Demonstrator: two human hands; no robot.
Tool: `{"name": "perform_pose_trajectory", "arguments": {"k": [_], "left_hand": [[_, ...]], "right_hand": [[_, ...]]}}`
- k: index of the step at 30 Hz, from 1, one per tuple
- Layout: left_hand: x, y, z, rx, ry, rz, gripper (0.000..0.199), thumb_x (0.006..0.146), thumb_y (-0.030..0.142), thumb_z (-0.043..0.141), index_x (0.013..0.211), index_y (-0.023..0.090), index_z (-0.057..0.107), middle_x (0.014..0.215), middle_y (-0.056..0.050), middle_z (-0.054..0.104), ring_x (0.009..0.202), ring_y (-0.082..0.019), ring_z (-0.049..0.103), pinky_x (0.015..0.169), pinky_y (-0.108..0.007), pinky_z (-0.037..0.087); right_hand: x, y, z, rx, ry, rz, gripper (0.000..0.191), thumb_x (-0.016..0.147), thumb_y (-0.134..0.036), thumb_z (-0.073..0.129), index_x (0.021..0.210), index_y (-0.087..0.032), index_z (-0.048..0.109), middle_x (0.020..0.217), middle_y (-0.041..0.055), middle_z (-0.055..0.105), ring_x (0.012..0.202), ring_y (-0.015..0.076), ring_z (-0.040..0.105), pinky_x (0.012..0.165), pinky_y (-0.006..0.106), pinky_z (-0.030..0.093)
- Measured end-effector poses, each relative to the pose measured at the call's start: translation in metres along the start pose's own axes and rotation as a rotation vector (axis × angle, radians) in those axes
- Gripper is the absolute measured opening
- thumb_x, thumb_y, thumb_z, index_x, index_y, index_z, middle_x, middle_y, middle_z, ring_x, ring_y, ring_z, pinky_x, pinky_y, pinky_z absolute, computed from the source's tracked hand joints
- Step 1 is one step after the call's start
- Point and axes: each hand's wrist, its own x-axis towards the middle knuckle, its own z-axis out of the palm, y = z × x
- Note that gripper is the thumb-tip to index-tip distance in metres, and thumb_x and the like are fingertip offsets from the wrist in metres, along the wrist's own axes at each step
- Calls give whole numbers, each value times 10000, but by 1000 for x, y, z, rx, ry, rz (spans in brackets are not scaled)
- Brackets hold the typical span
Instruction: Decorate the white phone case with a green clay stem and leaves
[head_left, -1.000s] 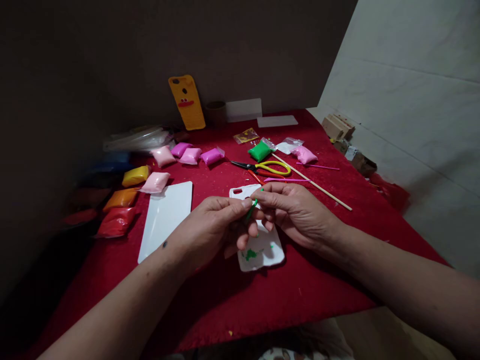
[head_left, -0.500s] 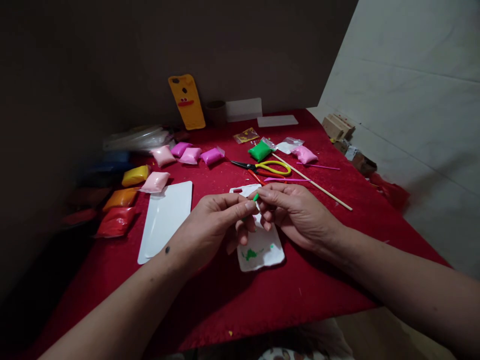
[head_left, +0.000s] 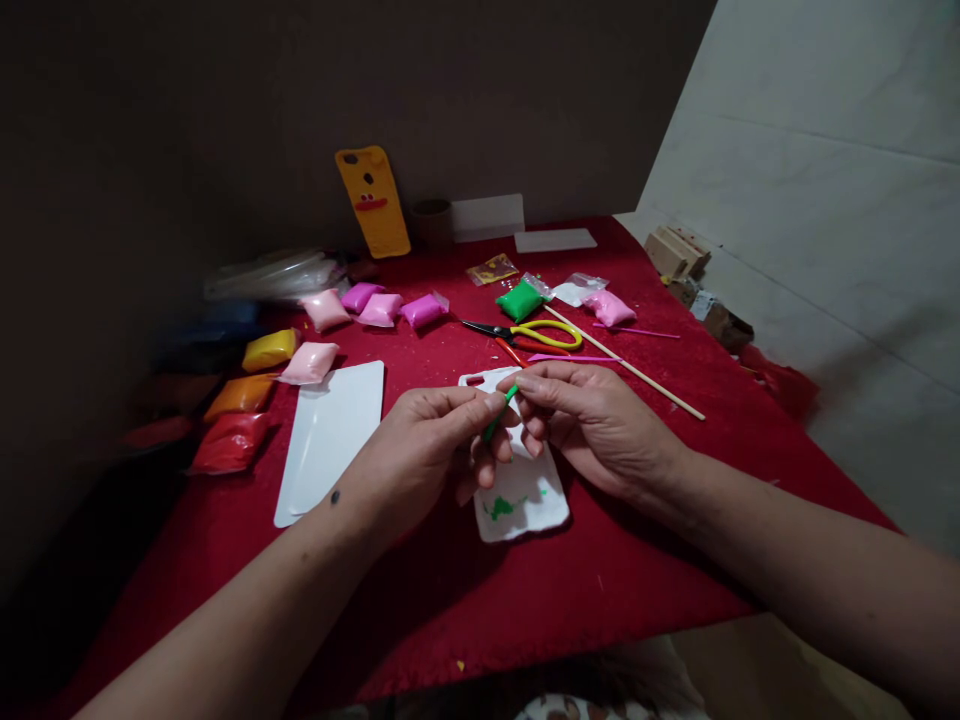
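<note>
Between my two hands is a thin strip of green modelling clay [head_left: 511, 393]. My left hand [head_left: 442, 435] pinches it between thumb and fingers, and its lower end shows under the thumb. The fingertips of my right hand [head_left: 581, 410] are closed on the upper end. Beneath both hands lies a white phone case [head_left: 529, 515], partly hidden by the fingers, with green patches near its lower edge. Just beyond my right hand are a pink stick tool [head_left: 574, 358] and scissors [head_left: 551, 335] with yellow and red handles.
Packets of clay lie left, among them red [head_left: 231, 443] and yellow [head_left: 270, 350]. A green packet [head_left: 521, 300] sits behind the scissors. White boards [head_left: 330, 440] lie left of my hands, and a wooden stick [head_left: 637, 372] lies right. A yellow phone case [head_left: 379, 205] leans at the back.
More of the green clay shows between my fingers, now as a longer, thinner strip. Both hands stay in nearly the same place.
</note>
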Motion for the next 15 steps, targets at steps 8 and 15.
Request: {"name": "perform_pose_trajectory", "arguments": {"k": [8, 15], "left_hand": [[-1, 0, 0, -36, 0, -32, 252, 876, 367, 588, 911, 144, 700, 690, -19, 639, 455, -69, 522, 334, -143, 360], [0, 1, 2, -53, 9, -56, 236, 849, 358, 621, 853, 131, 685, 667, -20, 642, 412, -63, 510, 324, -142, 363]], "right_hand": [[2, 1, -3, -15, 15, -12, 208, 725, -306, 746, 714, -116, 660, 655, 6, 584, 490, 71, 506, 454, 191, 417], [3, -1, -5, -59, -1, -33, 177, 796, -286, 627, 820, -123, 691, 677, 31, 615, 499, 89, 523, 495, 223, 441]]}}
